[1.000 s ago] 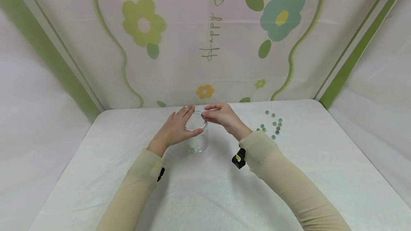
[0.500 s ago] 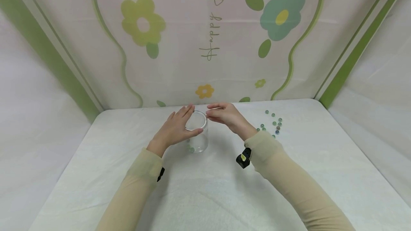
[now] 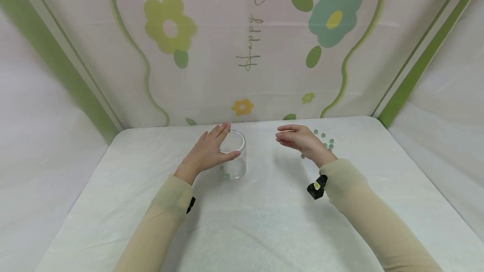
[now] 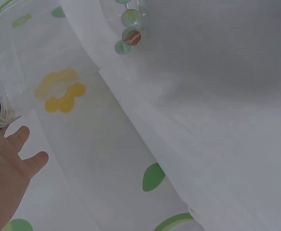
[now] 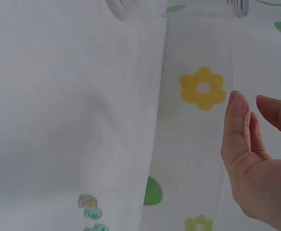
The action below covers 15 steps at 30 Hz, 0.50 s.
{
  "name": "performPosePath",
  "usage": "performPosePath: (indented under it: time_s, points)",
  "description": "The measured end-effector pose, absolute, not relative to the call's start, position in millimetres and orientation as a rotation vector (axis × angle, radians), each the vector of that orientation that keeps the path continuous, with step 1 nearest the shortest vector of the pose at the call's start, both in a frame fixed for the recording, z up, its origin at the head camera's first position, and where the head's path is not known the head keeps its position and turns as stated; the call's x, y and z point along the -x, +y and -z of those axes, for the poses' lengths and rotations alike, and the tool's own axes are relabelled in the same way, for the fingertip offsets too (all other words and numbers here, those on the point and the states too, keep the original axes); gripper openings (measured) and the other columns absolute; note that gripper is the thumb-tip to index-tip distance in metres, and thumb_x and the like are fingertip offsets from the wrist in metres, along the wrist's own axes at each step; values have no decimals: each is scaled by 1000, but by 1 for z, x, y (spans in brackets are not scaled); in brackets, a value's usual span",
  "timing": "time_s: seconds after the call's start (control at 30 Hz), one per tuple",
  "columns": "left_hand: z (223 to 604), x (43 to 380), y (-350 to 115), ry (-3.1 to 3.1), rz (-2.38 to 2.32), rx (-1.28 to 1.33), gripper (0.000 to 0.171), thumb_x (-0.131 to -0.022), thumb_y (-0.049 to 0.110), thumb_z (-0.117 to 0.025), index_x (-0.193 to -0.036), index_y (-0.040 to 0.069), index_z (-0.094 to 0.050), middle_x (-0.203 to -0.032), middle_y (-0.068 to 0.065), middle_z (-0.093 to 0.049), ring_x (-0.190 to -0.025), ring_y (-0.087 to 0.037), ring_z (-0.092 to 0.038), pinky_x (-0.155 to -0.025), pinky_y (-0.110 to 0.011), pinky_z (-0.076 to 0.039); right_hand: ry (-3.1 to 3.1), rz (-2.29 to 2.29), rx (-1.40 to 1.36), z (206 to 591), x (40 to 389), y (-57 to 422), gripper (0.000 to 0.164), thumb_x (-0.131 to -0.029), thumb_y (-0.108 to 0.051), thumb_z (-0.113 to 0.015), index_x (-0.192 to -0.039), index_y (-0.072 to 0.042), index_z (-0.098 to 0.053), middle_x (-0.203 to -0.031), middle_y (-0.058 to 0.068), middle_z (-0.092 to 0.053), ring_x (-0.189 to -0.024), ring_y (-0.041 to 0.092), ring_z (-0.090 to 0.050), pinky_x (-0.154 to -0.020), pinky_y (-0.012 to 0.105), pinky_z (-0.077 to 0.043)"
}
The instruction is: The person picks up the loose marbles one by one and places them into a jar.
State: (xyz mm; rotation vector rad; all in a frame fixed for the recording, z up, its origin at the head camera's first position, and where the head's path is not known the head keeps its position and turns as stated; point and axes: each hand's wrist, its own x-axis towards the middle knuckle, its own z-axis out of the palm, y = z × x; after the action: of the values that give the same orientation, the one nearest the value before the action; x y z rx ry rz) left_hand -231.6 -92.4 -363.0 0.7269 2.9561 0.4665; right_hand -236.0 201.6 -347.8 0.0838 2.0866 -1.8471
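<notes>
A clear glass jar (image 3: 239,163) stands upright at the back middle of the white table. My left hand (image 3: 206,152) holds it at the mouth, thumb along the near side of the rim and fingers at the far side. Several marbles (image 4: 131,18) lie at the jar's bottom, seen through the glass in the left wrist view. To the right of the jar, my right hand (image 3: 300,139) is in the air with nothing between its extended fingers. Loose glass marbles (image 3: 331,141) are scattered beyond it, some hidden behind the hand; a few marbles (image 5: 93,212) appear in the right wrist view.
A white cloth covers the table (image 3: 249,226). Behind it hangs a curtain (image 3: 211,66) printed with flowers and lettering. Pale side curtains (image 3: 446,70) border the table left and right.
My right hand has moved from the jar's rim rightward toward the loose marbles. The left hand and the jar have stayed in place.
</notes>
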Motion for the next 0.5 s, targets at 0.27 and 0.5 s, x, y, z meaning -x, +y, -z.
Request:
performPosePath:
  time_s: [0.27,0.5]
  points:
    - [362,231,-92,2958,-469,-725,93,-88,66,-49,-155,14,-12,-162,-3,-14,-149,-27,-17,-121,-54,-13,2077,1860,-165,360,231,247,52,-96,-11,-54,-142,7,-35,-97,-9,-63,-86,-3,-66,-88,15,-53]
    - [362,231,-92,2957,-470,-729,93,-88,66,-49,-155,14,-12,-162,-3,-14,-149,-27,-17,-121,-55,-14,2096,1822,-220,374,225,277,58,-97,-10,-52,-146,8,-27,-98,-11,-60,-87,-7,-63,-91,16,-52]
